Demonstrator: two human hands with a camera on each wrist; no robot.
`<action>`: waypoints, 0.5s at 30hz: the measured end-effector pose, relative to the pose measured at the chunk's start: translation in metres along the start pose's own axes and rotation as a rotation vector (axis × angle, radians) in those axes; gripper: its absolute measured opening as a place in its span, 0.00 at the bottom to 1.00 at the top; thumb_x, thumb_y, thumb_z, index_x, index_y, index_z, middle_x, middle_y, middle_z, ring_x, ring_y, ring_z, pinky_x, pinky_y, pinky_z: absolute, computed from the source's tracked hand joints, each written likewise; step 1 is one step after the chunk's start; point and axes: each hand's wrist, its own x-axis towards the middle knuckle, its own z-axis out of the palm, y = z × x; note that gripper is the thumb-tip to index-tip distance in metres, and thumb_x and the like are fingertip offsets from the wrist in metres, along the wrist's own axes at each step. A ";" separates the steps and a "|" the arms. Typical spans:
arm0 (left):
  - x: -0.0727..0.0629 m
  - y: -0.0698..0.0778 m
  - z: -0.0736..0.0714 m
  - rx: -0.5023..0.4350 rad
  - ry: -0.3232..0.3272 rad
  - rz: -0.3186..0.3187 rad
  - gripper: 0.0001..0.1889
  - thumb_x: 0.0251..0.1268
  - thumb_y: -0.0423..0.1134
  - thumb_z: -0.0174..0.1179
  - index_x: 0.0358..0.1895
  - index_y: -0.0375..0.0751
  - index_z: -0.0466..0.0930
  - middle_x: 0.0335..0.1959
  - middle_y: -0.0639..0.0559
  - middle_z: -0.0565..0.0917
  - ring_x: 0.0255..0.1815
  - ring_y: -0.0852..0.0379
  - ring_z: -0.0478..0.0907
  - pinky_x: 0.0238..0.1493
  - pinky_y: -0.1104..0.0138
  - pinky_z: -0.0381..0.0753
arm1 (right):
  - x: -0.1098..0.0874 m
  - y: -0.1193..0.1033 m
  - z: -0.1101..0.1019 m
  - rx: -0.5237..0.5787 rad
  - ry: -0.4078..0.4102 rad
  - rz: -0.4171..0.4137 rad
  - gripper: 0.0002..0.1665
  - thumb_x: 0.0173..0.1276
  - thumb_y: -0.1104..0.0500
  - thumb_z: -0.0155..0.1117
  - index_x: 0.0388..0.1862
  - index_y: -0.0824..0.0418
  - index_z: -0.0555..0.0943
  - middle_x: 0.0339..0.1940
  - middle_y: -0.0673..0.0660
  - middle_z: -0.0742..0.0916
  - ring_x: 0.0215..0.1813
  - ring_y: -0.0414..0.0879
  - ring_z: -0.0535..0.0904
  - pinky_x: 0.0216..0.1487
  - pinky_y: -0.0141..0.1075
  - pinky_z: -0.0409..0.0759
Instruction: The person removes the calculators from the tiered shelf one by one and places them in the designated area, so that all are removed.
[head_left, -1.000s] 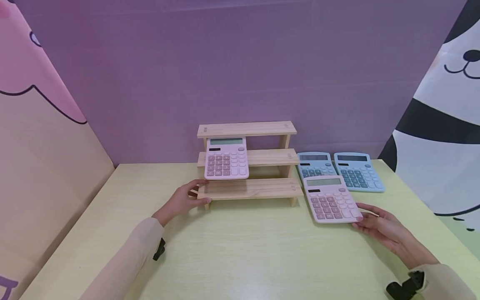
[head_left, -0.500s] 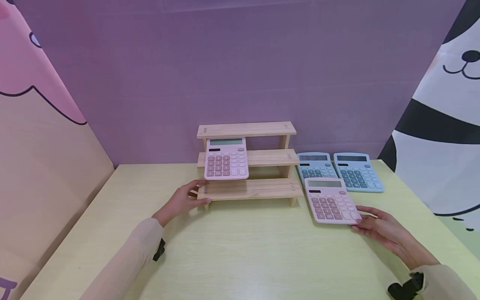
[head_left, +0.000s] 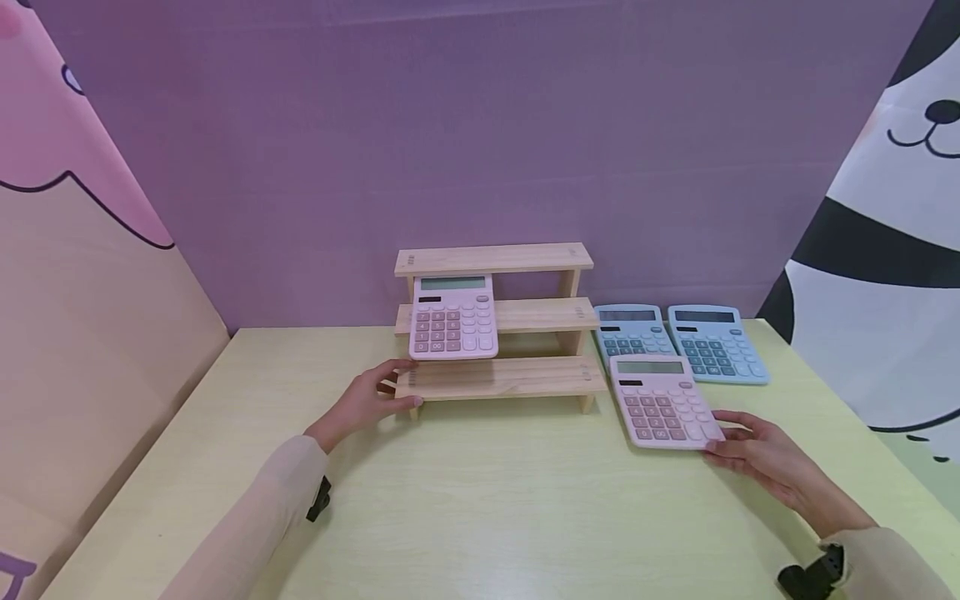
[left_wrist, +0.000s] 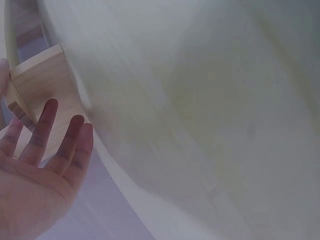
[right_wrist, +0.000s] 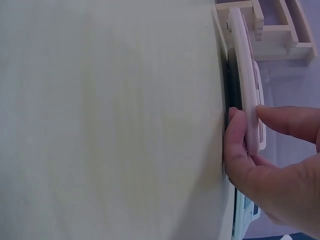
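A three-step wooden display stand stands against the back wall. On its left side a pink calculator leans, propped on the steps. My left hand holds the left end of the lowest step, thumb at the front edge and a finger at the rear; other fingers lie along the side panel. My right hand pinches a second pink calculator by its lower right corner. In the right wrist view the thumb is on its face and fingers are underneath. Whether its far edge touches anything is hidden.
Two light-blue calculators lie side by side right of the stand, the left one partly covered by the held pink calculator. A pale wood-grain table carries everything. Behind it rises a purple backdrop, with printed cartoon panels at both sides.
The pink calculator in my right hand has shifted very slightly towards me, and the right fingers have adjusted a little at its corner. My left hand and the stand stay put.
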 end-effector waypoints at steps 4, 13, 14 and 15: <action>0.001 0.000 0.000 -0.011 -0.003 -0.015 0.33 0.51 0.50 0.66 0.62 0.51 0.67 0.58 0.43 0.72 0.51 0.46 0.74 0.54 0.58 0.76 | 0.000 -0.001 0.001 -0.127 0.034 0.002 0.42 0.65 0.66 0.55 0.68 0.76 0.42 0.45 0.57 0.74 0.40 0.39 0.79 0.45 0.33 0.82; 0.002 -0.002 0.000 -0.014 -0.002 0.000 0.33 0.51 0.49 0.66 0.62 0.50 0.67 0.58 0.42 0.72 0.51 0.46 0.75 0.54 0.58 0.77 | 0.001 0.000 0.004 -0.318 0.092 -0.022 0.41 0.65 0.61 0.57 0.67 0.77 0.47 0.57 0.74 0.66 0.38 0.38 0.76 0.39 0.29 0.81; 0.002 -0.002 0.000 -0.013 -0.003 0.001 0.33 0.51 0.49 0.66 0.62 0.50 0.67 0.58 0.42 0.72 0.51 0.46 0.75 0.54 0.58 0.77 | 0.001 0.000 0.004 -0.340 0.098 -0.026 0.41 0.65 0.60 0.58 0.66 0.77 0.48 0.57 0.75 0.65 0.38 0.37 0.76 0.39 0.29 0.80; 0.001 -0.002 0.000 -0.010 -0.004 0.004 0.33 0.52 0.50 0.66 0.62 0.49 0.67 0.58 0.41 0.72 0.51 0.46 0.75 0.54 0.58 0.77 | 0.001 0.000 0.004 -0.361 0.101 -0.032 0.41 0.65 0.60 0.58 0.66 0.77 0.49 0.57 0.76 0.65 0.38 0.38 0.75 0.38 0.29 0.80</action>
